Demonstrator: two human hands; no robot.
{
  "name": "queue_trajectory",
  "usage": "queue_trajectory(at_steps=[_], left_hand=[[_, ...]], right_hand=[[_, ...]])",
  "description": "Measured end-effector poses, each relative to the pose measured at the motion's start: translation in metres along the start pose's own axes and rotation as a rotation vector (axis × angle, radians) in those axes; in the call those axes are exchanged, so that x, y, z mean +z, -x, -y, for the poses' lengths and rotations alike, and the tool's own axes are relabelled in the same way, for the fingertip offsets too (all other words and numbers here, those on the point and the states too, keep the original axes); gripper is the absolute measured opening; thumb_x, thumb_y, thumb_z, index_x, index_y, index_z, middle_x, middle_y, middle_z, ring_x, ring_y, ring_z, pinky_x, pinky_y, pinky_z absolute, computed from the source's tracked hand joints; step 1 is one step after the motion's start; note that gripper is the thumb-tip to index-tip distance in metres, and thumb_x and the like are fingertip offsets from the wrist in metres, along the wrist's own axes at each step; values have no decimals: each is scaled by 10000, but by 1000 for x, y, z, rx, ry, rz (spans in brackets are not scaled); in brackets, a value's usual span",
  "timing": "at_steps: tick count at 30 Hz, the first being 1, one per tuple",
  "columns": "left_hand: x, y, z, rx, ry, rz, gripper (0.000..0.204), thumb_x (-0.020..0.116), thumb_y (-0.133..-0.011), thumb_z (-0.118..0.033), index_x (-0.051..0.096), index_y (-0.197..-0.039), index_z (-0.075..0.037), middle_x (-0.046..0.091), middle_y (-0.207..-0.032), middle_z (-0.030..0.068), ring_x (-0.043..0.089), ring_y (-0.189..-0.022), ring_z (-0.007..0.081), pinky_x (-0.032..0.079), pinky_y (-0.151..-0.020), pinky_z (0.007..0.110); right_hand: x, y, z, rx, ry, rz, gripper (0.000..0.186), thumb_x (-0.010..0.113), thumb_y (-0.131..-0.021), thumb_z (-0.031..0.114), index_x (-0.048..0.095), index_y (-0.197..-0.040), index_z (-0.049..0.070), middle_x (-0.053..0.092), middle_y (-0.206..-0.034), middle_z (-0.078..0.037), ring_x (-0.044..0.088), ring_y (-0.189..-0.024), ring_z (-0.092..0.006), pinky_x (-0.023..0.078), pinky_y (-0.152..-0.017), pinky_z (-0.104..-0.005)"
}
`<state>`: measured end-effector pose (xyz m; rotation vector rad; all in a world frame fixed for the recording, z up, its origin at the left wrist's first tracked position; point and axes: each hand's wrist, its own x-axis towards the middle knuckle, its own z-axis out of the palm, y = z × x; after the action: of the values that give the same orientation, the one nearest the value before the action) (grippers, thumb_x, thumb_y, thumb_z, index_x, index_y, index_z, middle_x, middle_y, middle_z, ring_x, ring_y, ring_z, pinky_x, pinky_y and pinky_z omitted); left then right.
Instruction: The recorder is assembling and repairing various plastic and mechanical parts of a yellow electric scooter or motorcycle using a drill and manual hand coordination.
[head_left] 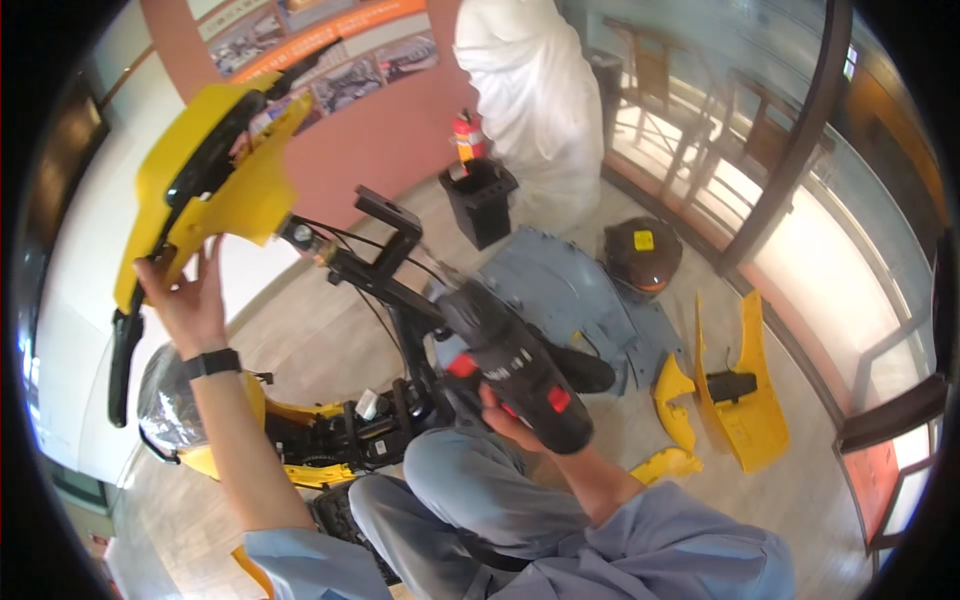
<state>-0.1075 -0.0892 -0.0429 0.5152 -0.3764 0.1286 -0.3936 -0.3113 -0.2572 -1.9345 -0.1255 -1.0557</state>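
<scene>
Two bare hands are at work around a black cordless power drill with red patches, which sits near the centre of the frame, tilted so that its nose points to the upper left; the right hand is wrapped around its handle, the fingers partly hidden behind the drill's body; the bit end is near a black metal bracket on the steering column, though whether they touch I cannot tell.

At the upper left, the left hand holds the lower edge of a glossy yellow plastic handlebar cover with black grips, the fingers spread and the thumb set apart from them; a black band circles that wrist; the cover is tilted, at the top of a black metal steering column, which slants down toward the middle of the frame.

At the lower left lies a yellow-and-black scooter body with its inner parts exposed; right of centre, a blue-grey sheet-like piece is spread on the floor, with a dark brown rounded helmet just beside it; farther right lies a long yellow plastic panel, near smaller curved yellow pieces; at the upper centre, a square black bin stands before a tall white draped form, near a red fire extinguisher.
</scene>
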Motion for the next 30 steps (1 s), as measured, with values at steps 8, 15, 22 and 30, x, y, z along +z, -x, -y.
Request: queue_trajectory(at_steps=[8, 15, 22, 30], left_hand=[[-9, 5, 13, -52, 38, 29, 436, 661, -922, -310, 502, -1267, -97, 446, -1315, 93, 393, -1266, 327, 374, -1064, 648], [-13, 19, 20, -43, 0, -128, 462, 664, -919, -279, 479, -1297, -90, 426, -1320, 72, 363, -1316, 319, 345, -1099, 609], [-34, 23, 24, -113, 115, -169, 359, 608, -896, -121, 484, -1233, -122, 458, -1308, 34, 385, -1284, 292, 347, -1092, 587], [-49, 37, 52, -214, 98, -178, 388, 594, -827, -205, 503, -1201, -167, 468, -1287, 5, 378, -1279, 235, 299, -1094, 594]], right_hand=[[-32, 41, -2, 90, 226, 21, 234, 704, -814, 171, 654, -1034, 111, 638, -957, -33, 592, -922, -220, 434, -835, -397], [-6, 13, 6, 51, 45, -8, 204, 681, -823, 70, 645, -1025, 69, 586, -857, 10, 547, -790, -148, 443, -720, -305], [6, -15, 19, -37, 50, 65, 190, 661, -843, 43, 647, -1033, 58, 629, -901, -10, 590, -851, -148, 468, -772, -312], [13, -16, 0, 10, -9, 87, 176, 646, -847, 41, 631, -1018, 76, 593, -898, 8, 555, -846, -127, 440, -778, -290]])
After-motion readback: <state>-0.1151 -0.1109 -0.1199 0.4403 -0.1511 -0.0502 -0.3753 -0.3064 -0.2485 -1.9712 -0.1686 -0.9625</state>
